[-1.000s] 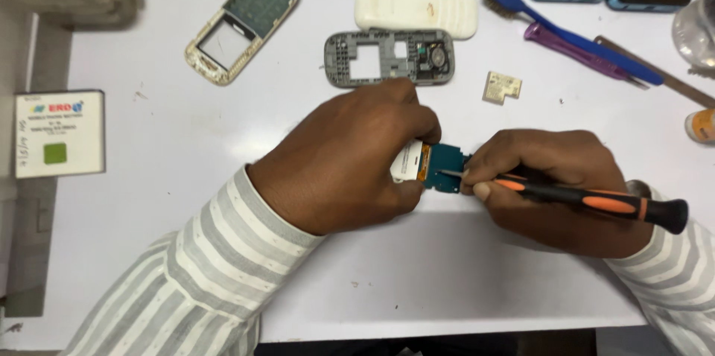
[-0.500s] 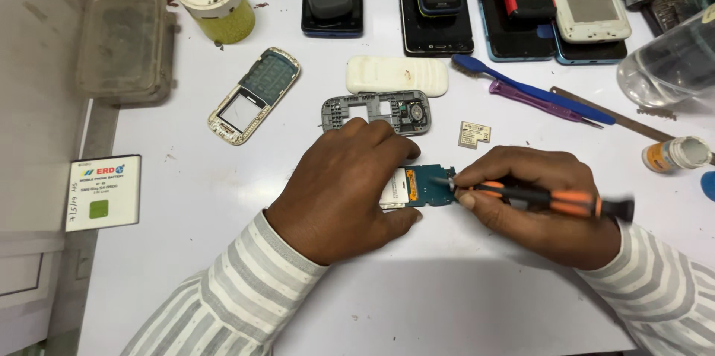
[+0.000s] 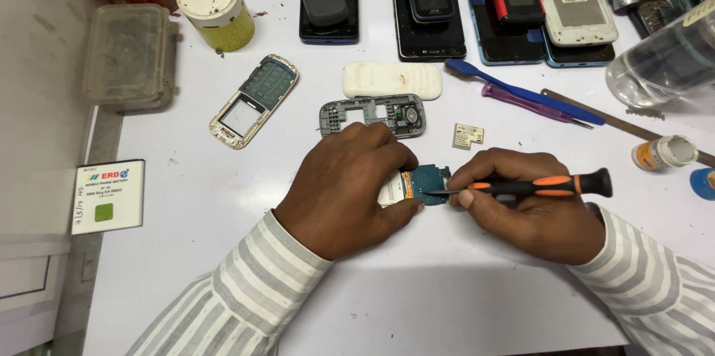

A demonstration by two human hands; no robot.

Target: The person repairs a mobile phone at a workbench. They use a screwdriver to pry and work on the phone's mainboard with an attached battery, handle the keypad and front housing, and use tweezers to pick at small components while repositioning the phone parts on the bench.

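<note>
So we've got the little teal circuit board (image 3: 428, 181) pinned flat on the white worktop (image 3: 447, 289), roughly in the middle, just below the grey phone mid-frame (image 3: 372, 114). Our left hand (image 3: 346, 192) is curled down over its left end, fingers closed on the edge where the pale screen part sits, so half the board is hidden under the knuckles. Our right hand (image 3: 532, 207) is wrapped shut around the black and orange screwdriver (image 3: 532, 186), held nearly flat to the worktop with the metal tip touching the board's right side. For doing this bit well, we'd say keep the left fingers pressing straight down so the board can't pivot, and keep the driver tip light, because at that low an angle it could skid across the components pretty easily. Bracing the right hand's heel on the worktop, like it looks now, helps a lot. The board itself is small, blue-green, with a notched top edge, an orange strip near the left, and a whitish rectangle beyond that; we can't make out the finer parts. Around it there's the keypad front cover (image 3: 253, 100), a white back cover (image 3: 391, 80), a tiny beige chip piece (image 3: 468, 135), and a blue brush (image 3: 521, 91) well off to the right.
</note>
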